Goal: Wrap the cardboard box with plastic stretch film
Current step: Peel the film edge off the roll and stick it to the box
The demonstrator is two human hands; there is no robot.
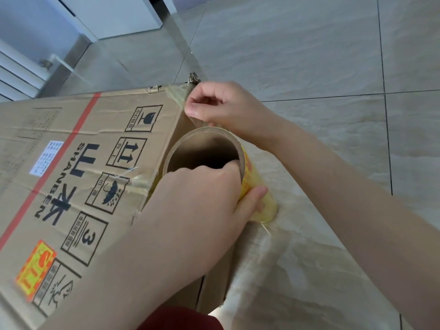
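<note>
A big cardboard box (78, 177) sits on a pale tiled floor (309, 55). Its flat printed top faces up at the camera, and its long side runs from the near left corner of the view up toward the middle. Right beside the box's right edge is a roll of plastic stretch film (252, 182). The roll stands nearly upright, leaning a little, so its long way goes up and down and its open brown tube end points up at the camera. The left hand (200, 198) grips the roll, with fingers tucked inside the tube and the thumb pressed on the yellow outside. The right hand (219, 103) is closed in a pinch on the loose end of the film, right at the box's far right corner, where the cardboard is torn and taped. A sheet of clear film hangs down the box's right side, below the roll, toward the floor. To the right of the box the floor is open and bare, with lots of room. On the far left, a white cabinet (107, 15) stands close behind the box.
</note>
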